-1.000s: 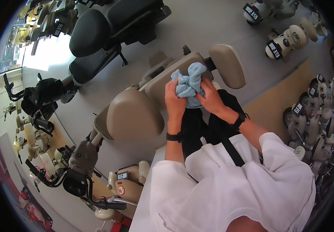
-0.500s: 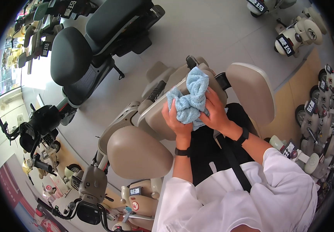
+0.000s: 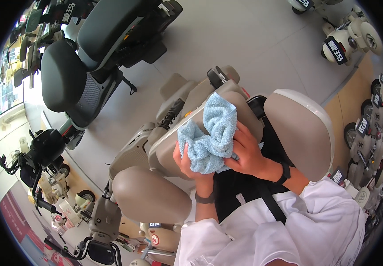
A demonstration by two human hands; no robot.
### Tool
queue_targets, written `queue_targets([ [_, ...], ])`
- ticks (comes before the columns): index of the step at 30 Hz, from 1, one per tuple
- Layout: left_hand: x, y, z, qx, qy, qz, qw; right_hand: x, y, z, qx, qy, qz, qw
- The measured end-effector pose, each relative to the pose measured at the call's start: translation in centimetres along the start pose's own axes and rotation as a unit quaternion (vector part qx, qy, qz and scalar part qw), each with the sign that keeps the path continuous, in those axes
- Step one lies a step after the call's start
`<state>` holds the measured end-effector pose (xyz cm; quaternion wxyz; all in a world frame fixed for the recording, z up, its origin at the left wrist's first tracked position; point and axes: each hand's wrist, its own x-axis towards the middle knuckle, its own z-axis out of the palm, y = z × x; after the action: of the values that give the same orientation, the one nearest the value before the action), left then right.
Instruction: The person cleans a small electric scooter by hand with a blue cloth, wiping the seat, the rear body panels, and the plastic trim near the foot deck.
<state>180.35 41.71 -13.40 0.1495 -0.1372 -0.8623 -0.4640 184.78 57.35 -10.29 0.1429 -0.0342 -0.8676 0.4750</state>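
A light blue terry cloth [image 3: 213, 137] is bunched up between my two hands, over the beige rear seat of a scooter. My left hand [image 3: 191, 163] closes round its lower left part. Gripping the right side of the bundle is my right hand [image 3: 250, 150], its fingers bent into the folds. Beneath the cloth shows the beige seat [image 3: 167, 153], partly covered. The scooter's rounded front saddle [image 3: 151, 195] lies to the lower left, and its beige backrest pad [image 3: 300, 131] stands right of my right hand.
A dark scooter with a black seat [image 3: 112, 29] stands at the upper left. The beige scooter's handlebar [image 3: 100, 248] is at the lower left. Several small scooters line the right edge, near a cream one [image 3: 340, 44] at the upper right. Grey tiled floor [image 3: 253, 40] lies beyond.
Both hands and the cloth sit lower in view and closer to me. The view has shifted, so the scooter parts also appear lower. The cloth stays gripped in both hands.
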Motion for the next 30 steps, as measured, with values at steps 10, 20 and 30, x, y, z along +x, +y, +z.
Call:
queue_targets([
  [10, -0.1, 0.3, 0.3, -0.01, 0.014, -0.002, 1.0, -0.2, 0.3, -0.4, 0.01, -0.025, -0.015, 1.0],
  [20, 0.7, 1.1, 0.1, -0.033, 0.023, -0.006, 0.999, -0.9, 0.9, -0.6, -0.001, -0.057, -0.04, 0.998],
  [30, 1.1, 1.2, 0.4, -0.027, 0.002, 0.015, 1.0, -1.8, 1.9, -0.7, -0.003, -0.068, -0.022, 0.997],
])
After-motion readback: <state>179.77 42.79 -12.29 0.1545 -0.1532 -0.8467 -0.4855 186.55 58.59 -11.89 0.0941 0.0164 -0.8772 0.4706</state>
